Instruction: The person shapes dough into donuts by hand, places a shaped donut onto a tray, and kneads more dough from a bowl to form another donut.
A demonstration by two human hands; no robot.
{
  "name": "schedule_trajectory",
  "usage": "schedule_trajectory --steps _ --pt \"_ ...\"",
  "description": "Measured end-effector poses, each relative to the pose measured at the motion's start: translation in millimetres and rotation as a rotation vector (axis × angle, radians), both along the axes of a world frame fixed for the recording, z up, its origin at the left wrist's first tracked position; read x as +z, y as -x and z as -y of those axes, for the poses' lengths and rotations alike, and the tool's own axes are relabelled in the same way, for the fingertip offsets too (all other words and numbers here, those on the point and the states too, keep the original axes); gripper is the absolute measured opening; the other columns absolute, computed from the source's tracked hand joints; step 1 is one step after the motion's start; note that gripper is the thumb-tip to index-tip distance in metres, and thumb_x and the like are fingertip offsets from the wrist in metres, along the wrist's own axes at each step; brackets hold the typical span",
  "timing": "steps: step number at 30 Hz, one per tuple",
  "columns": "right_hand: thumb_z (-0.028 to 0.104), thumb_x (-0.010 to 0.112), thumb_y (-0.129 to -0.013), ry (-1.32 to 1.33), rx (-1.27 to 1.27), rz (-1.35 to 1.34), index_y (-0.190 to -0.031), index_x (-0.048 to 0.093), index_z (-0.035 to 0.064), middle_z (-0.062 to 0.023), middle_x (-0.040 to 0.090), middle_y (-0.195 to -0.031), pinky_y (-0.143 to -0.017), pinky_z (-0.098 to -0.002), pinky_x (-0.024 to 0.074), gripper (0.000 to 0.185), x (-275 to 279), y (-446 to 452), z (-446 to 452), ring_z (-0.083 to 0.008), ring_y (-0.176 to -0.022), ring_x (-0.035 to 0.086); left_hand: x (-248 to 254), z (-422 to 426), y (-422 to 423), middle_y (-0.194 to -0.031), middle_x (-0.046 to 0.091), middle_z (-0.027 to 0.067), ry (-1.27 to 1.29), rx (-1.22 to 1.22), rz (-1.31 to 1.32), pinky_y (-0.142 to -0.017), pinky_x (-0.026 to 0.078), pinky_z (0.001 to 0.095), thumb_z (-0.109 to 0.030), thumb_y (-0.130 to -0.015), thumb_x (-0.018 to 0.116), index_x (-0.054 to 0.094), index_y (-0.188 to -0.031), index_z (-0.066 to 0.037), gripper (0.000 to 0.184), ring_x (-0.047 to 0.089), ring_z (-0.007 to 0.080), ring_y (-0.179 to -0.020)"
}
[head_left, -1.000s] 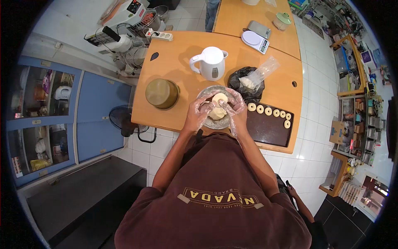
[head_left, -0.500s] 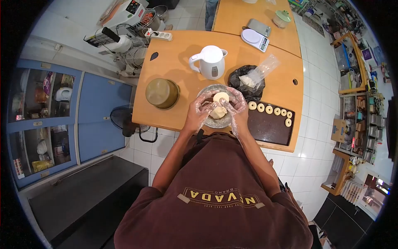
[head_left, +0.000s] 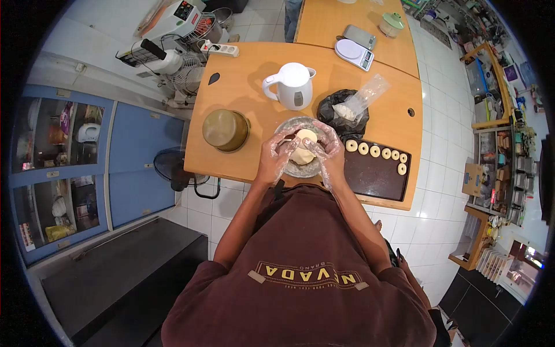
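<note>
Between my fingers and thumbs, over a floury bowl [head_left: 307, 172], I hold a pale round of dough [head_left: 306, 135]. My left hand [head_left: 278, 155] grips it from the left and my right hand [head_left: 328, 151] from the right; both are dusted with flour. Below the round, a larger lump of dough [head_left: 302, 157] shows in the bowl. To the right of my right hand lies a dark baking tray [head_left: 376, 179] with several ring-shaped dough pieces [head_left: 375, 151] along its far and right edges.
A white electric kettle [head_left: 295, 87] and a black plastic bag [head_left: 351, 128] with a clear bag of white stuff stand beyond the bowl. An upturned brownish container [head_left: 224, 130] is at the left. Farther back are a kitchen scale [head_left: 354, 54], a power strip [head_left: 221, 50] and a green-lidded jar [head_left: 391, 25].
The dough round has come slightly down and left, closer over the lump in the bowl, and my thumbs have shifted on it. Tray and table objects stay in place.
</note>
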State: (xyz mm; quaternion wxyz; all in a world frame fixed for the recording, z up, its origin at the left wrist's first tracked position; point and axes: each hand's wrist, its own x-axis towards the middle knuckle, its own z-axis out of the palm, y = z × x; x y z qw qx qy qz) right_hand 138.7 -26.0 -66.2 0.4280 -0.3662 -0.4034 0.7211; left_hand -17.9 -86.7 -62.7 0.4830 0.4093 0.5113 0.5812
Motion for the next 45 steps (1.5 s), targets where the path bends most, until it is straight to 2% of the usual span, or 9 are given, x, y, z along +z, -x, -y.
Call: schedule_trajectory --steps 8,11,20,23,29,32,35,41,45 --pt "-0.002 0.077 -0.090 0.007 -0.104 -0.049 -0.139 0.056 0.0006 -0.0100 0.070 -0.119 -0.094 -0.0312 0.0556 0.053 -4 6 3 -0.0173 -0.110 0.067 -4 2 -13 -0.131 0.059 0.0104 -0.086 -0.010 0.068 -0.107 0.048 0.0325 0.003 -0.097 0.066 0.054 -0.145 0.003 0.050 0.060 0.0181 -0.121" --pt "0.000 0.077 -0.091 -0.006 -0.042 -0.022 -0.139 0.055 0.0014 -0.0107 0.069 -0.120 -0.095 -0.0318 0.0553 0.053 -3 1 2 -0.0170 -0.110 0.067 -6 3 -10 -0.138 0.057 0.0108 -0.006 0.010 0.051 -0.106 0.047 0.0341 0.002 -0.095 0.067 0.057 -0.141 0.003 0.047 0.058 0.0196 -0.122" --pt "0.000 0.077 -0.091 -0.011 0.006 0.004 -0.138 0.057 0.0019 -0.0094 0.067 -0.126 -0.096 -0.0305 0.0538 0.051 -6 -5 3 -0.0150 -0.112 0.065 -3 6 -5 -0.138 0.060 0.0107 0.087 0.002 0.048 -0.110 0.045 0.0368 -0.002 -0.096 0.068 0.058 -0.140 0.004 0.045 0.058 0.0194 -0.124" --pt "0.000 0.076 -0.092 0.020 -0.060 -0.041 -0.138 0.057 0.0015 -0.0091 0.066 -0.128 -0.096 -0.0304 0.0538 0.050 -3 -1 6 -0.0154 -0.113 0.065 -7 9 -17 -0.134 0.061 0.0102 -0.005 0.022 0.199 -0.107 0.046 0.0350 -0.002 -0.097 0.068 0.059 -0.139 0.004 0.043 0.059 0.0185 -0.121" --pt "0.000 0.075 -0.092 0.007 -0.050 -0.010 -0.138 0.056 0.0014 -0.0098 0.066 -0.129 -0.096 -0.0310 0.0543 0.050 -4 -3 4 -0.0163 -0.114 0.065 -7 7 -16 -0.125 0.064 0.0098 0.000 0.013 -0.038 -0.104 0.051 0.0326 0.000 -0.097 0.068 0.057 -0.141 0.005 0.046 0.061 0.0175 -0.122" --pt "0.000 0.075 -0.092 0.018 -0.018 -0.022 -0.139 0.056 0.0015 -0.0099 0.067 -0.127 -0.096 -0.0304 0.0538 0.050 4 -7 4 -0.0159 -0.114 0.065 -15 8 -9 -0.126 0.065 0.0102 -0.012 0.033 0.132 -0.104 0.050 0.0326 0.000 -0.097 0.067 0.059 -0.139 0.005 0.043 0.061 0.0188 -0.122" --pt "-0.004 0.072 -0.092 0.001 0.055 0.016 -0.141 0.054 -0.0001 -0.0108 0.064 -0.132 -0.100 -0.0300 0.0521 0.051 3 -12 2 -0.0157 -0.117 0.063 -10 7 -8 -0.129 0.063 0.0103 -0.052 0.041 0.044 -0.105 0.048 0.0330 -0.002 -0.099 0.065 0.061 -0.135 0.005 0.037 0.059 0.0171 -0.119" --pt "-0.004 0.072 -0.093 0.066 -0.034 -0.003 -0.138 0.057 -0.0010 -0.0098 0.067 -0.127 -0.099 -0.0298 0.0522 0.047 0 -4 6 -0.0151 -0.115 0.063 -17 11 -23 -0.137 0.056 0.0128 0.005 0.026 0.132 -0.107 0.049 0.0337 0.005 -0.095 0.065 0.053 -0.146 0.003 0.052 0.059 0.0199 -0.124" --pt "-0.001 0.074 -0.092 0.056 -0.103 -0.039 -0.136 0.059 0.0013 -0.0089 0.069 -0.122 -0.090 -0.0282 0.0552 0.046 -4 -2 7 -0.0141 -0.107 0.066 -17 12 -34 -0.137 0.052 0.0109 -0.066 0.022 0.159 -0.105 0.050 0.0323 0.005 -0.095 0.065 0.052 -0.148 0.002 0.055 0.060 0.0185 -0.120"
